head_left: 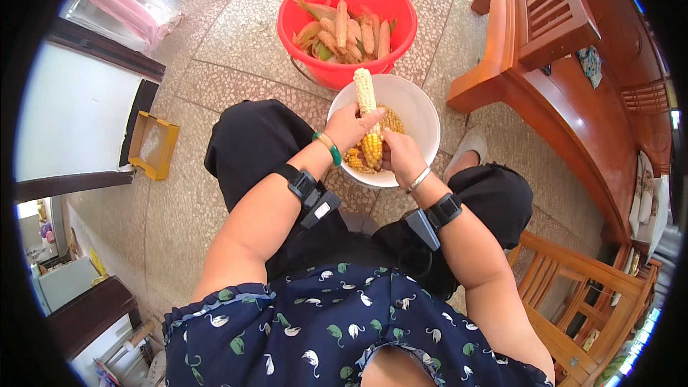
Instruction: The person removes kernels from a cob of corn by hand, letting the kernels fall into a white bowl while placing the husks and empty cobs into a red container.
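Over a white bucket (426,111), my two hands hold one corn cob (366,97) between them. The cob's far half is stripped to pale core, while yellow kernels still cover the end nearest me. My left hand (350,127) is wrapped round the middle of the cob, thumb across it. At the kernel-covered end, my right hand (403,152) presses its curled fingers against the cob's right side. Loose yellow corn kernels (391,122) lie in the bucket under my hands, partly hidden by them.
Just beyond the bucket stands a red tub (287,25) holding several bare cobs (342,25) and husks. A carved wooden bench (494,72) fills the right side, with a slatted wooden chair (527,265) nearer me. A yellow box (170,145) lies on the speckled floor (179,201) at left.
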`<state>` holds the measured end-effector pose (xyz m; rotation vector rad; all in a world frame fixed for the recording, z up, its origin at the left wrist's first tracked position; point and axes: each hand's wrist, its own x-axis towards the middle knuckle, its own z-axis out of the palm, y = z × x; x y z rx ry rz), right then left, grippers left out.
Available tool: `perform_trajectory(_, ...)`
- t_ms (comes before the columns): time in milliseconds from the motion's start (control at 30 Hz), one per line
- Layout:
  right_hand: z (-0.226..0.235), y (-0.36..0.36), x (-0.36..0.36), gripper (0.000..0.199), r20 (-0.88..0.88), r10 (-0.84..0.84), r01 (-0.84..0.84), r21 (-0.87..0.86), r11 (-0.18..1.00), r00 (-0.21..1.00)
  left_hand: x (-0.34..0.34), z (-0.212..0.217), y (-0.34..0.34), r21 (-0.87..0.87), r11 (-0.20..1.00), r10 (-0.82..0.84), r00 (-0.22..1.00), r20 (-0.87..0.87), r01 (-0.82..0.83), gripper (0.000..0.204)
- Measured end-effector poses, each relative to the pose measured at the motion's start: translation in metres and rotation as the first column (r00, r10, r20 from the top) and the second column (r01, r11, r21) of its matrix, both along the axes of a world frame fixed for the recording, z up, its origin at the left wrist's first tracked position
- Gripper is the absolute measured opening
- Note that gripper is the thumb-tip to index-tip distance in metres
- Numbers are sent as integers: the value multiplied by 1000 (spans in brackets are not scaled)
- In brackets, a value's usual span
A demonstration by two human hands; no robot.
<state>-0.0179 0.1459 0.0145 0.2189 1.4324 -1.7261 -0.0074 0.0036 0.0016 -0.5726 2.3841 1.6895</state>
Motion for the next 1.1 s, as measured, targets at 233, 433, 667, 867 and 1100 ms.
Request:
perform_trajectory(233, -13, 10, -10, 23, 162, 7, 4, -65, 998, 987, 3, 2, -2, 103, 995, -6, 1000, 13, 5, 53)
perform_trajectory(433, 5, 5, -2, 29, 146, 82, -45, -240, 970, 986, 2, 2, -5, 56, 998, 21, 1000, 21, -22, 53)
perform_trajectory(667, 7, 3, -1, 32, 118, 139, -100, -285, 953, 983, 2, -4, -6, 84, 994, 60, 994, 92, -68, 56)
perform_trajectory(867, 11, 2, 1, 31, 82, 134, -104, -297, 949, 988, 1, -9, -3, 62, 993, 96, 993, 63, -100, 50)
perform_trajectory(1100, -2, 1, 5, 30, -18, 129, -130, -206, 970, 992, 4, -23, -3, -78, 995, 61, 998, 26, -59, 53)
